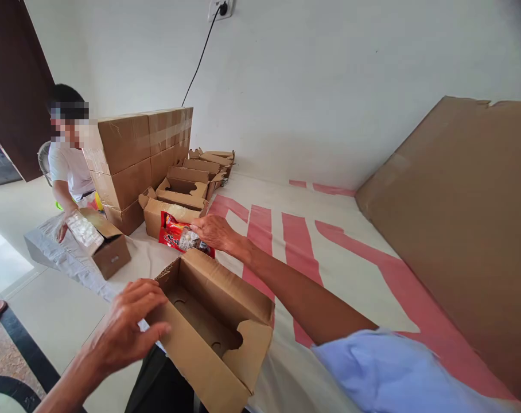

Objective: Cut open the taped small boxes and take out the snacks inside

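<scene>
An open cardboard box tilts in front of me at the table's edge, with nothing inside it. My left hand grips its left corner, thumb against the near wall and fingers at the end. Past the box's far side, my right hand pinches the end of a red plastic food packet with a clear window. Pale and dark contents show through the window. The packet's lower edge is partly behind the box's rim.
Several open cardboard boxes line up beyond the packet, beside stacked taped cartons. At left, a seated person holds a clear-wrapped pack over a small carton. A large cardboard sheet stands at right.
</scene>
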The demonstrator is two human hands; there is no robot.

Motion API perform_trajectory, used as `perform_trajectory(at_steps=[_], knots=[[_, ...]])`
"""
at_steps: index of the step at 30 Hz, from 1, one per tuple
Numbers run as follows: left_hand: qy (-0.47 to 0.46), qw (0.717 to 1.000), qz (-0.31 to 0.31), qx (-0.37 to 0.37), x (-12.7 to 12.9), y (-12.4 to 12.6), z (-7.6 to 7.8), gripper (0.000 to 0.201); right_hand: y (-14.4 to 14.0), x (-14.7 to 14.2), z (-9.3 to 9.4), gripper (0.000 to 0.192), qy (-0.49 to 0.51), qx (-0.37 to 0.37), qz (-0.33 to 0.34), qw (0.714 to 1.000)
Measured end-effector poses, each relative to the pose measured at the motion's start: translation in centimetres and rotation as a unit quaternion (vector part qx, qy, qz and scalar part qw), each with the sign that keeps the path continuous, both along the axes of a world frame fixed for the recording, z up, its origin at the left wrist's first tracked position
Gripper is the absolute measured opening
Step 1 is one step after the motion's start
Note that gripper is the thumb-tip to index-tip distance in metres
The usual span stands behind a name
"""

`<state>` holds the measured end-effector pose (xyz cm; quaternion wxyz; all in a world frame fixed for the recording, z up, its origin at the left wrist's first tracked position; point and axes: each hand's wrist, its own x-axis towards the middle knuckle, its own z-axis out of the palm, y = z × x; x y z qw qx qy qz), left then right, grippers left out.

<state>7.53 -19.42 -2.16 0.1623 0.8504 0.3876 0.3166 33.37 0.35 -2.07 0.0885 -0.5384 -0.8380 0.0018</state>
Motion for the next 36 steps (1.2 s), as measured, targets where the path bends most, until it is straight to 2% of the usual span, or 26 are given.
perform_trajectory(at_steps=[4,7,10,13,16,18,20,22,25,28,30,32,34,36], knots=[[0.144,0.988,-0.055,-0.006,1.9,-1.9,-1.0,0.049,1.2,-3.1,-0.1,0.045,-0.021,0.005,-0.015,1.0],[0.187,0.979,-0.083,-0.021,3.3,-2.6,-1.5,0.057,0.8,-4.0,-0.5,0.046,-0.027,0.0,-0.022,0.999],[0.209,0.974,-0.089,-0.02,4.6,-2.8,-1.6,0.06,0.0,-4.0,-0.7,0.038,-0.021,-0.01,-0.023,0.999],[0.234,0.968,-0.086,-0.005,5.6,-2.8,-1.7,0.063,-1.2,-2.7,-0.1,0.031,0.011,-0.01,-0.034,0.999],[0.267,0.962,-0.061,0.014,6.2,-2.3,-1.9,0.042,-3.1,0.3,0.6,0.033,0.065,0.008,-0.062,0.996],[0.272,0.961,-0.035,0.026,6.2,-1.9,-2.1,0.031,-5.2,3.4,0.5,0.036,0.159,0.031,-0.081,0.983],[0.239,0.97,-0.017,0.043,5.8,-1.5,-2.3,0.033,-8.0,6.6,-0.6,0.037,0.314,0.053,-0.103,0.942],[0.182,0.982,-0.013,0.058,5.2,-1.0,-2.4,0.037,-11.4,9.3,-2.6,0.039,0.461,0.057,-0.128,0.876],[0.109,0.991,-0.02,0.073,4.5,-0.5,-2.4,0.039,-16.5,11.0,-6.6,0.047,0.571,-0.008,-0.158,0.806],[0.088,0.992,-0.031,0.083,4.2,-0.2,-2.1,0.039,-20.4,9.9,-9.8,0.061,0.643,-0.12,-0.156,0.74],[0.094,0.991,-0.032,0.087,4.1,-0.1,-1.9,0.041,-22.0,8.5,-10.9,0.07,0.677,-0.17,-0.141,0.702],[0.111,0.99,-0.033,0.085,4.0,-0.4,-1.5,0.043,-23.0,7.1,-11.4,0.076,0.7,-0.185,-0.123,0.679],[0.139,0.986,-0.041,0.08,4.1,-1.1,-0.9,0.046,-23.5,5.9,-11.5,0.078,0.714,-0.171,-0.114,0.669],[0.169,0.981,-0.057,0.071,4.5,-2.2,-0.1,0.06,-23.7,4.8,-11.5,0.077,0.729,-0.142,-0.119,0.659]])
